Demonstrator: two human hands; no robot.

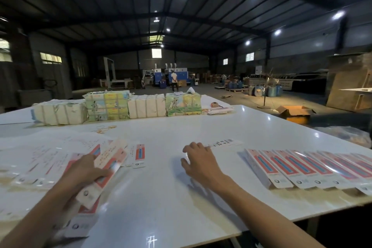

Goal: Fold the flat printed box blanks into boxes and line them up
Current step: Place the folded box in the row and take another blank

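Note:
A long flat red-and-white printed box blank point(108, 159) lifts off a spread pile of blanks point(40, 167) at the left of the white table point(171, 197). My left hand point(84, 171) grips this blank near its middle, thumb on top. My right hand point(198, 162) hovers empty over the table centre, fingers loosely curved down, fingertips near a thin white printed strip point(223, 143). One blank point(138, 156) lies flat just right of the pile. Several folded boxes point(306, 167) stand side by side in a row at the right.
Several strapped bundles of printed sheets point(120, 106) line the far side of the table, with a small tape roll point(214, 104) and loose cards beside them. An open cardboard carton point(296, 113) sits on the floor at the right. A person point(174, 81) stands far back in the hall.

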